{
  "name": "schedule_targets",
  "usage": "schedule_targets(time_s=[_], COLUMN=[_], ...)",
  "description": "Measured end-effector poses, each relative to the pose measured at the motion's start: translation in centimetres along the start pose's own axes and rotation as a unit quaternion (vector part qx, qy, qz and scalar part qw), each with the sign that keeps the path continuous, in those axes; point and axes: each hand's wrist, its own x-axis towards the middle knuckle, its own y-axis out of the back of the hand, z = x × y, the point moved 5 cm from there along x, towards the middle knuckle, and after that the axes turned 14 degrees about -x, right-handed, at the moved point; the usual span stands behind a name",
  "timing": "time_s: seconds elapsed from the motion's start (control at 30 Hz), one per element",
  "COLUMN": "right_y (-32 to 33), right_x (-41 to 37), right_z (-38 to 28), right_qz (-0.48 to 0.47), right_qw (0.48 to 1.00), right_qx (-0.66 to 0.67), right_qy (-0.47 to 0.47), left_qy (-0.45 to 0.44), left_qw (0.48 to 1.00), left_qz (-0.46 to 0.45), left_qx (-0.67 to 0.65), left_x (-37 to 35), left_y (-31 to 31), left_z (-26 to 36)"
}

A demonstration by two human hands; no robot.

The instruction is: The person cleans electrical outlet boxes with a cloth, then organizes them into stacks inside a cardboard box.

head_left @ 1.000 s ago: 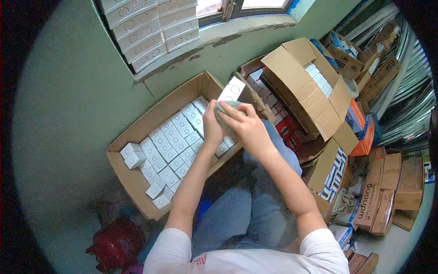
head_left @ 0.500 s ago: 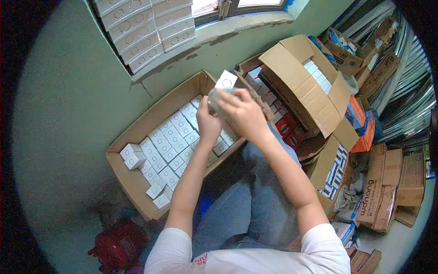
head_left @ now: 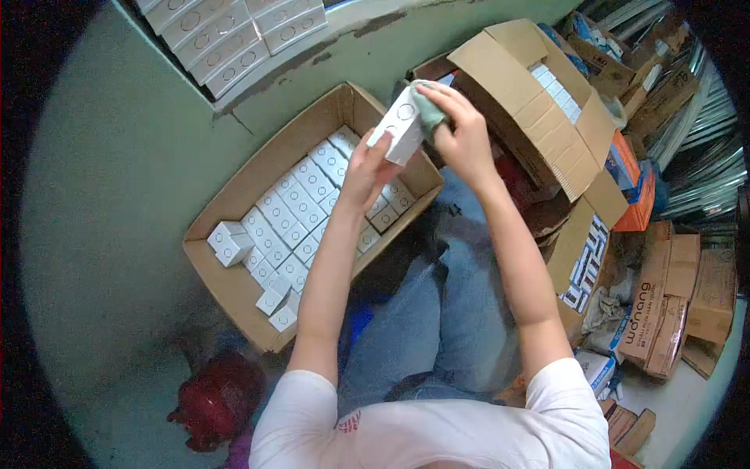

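White box is partly hidden by left hand clasping it, right hand clutching cloth.

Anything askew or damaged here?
Yes. A few white boxes sit crooked near the left and lower corners of the open carton, breaking the neat rows. The window ledge also shows rough dark patches along its edge, possibly chipped plaster.

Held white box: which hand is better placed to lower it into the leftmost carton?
Left hand, probably: it grips the white box and is nearer that carton; the right hand holds a green cloth.
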Motion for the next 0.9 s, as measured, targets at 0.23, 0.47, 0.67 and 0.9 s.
schedule_targets(time_s=[0.23, 0.47, 0.67, 0.9], right_y=[-0.3, -0.8, -1.8, -3.1], right_x=[-0.6, -1.7, -2.4, -3.7], right_z=[0.6, -3.1, -3.6, -5.2], right_qz=[-0.039, -0.087, -0.098, -0.138], right_qw=[0.996, 0.990, 0.978, 0.976], right_qx=[0.062, -0.084, -0.161, -0.140], right_qy=[-0.051, 0.068, 0.089, 0.096], left_qy=[0.100, -0.045, -0.150, -0.256], left_qw=[0.989, 0.980, 0.984, 0.935], left_qz=[-0.100, -0.048, -0.022, 0.092], left_qx=[0.047, 0.187, 0.095, 0.227], left_x=[-0.3, 0.2, -0.1, -0.3], left_y=[0.3, 0.9, 1.3, 1.5], left_z=[-1.2, -0.5, 0.8, 1.8])
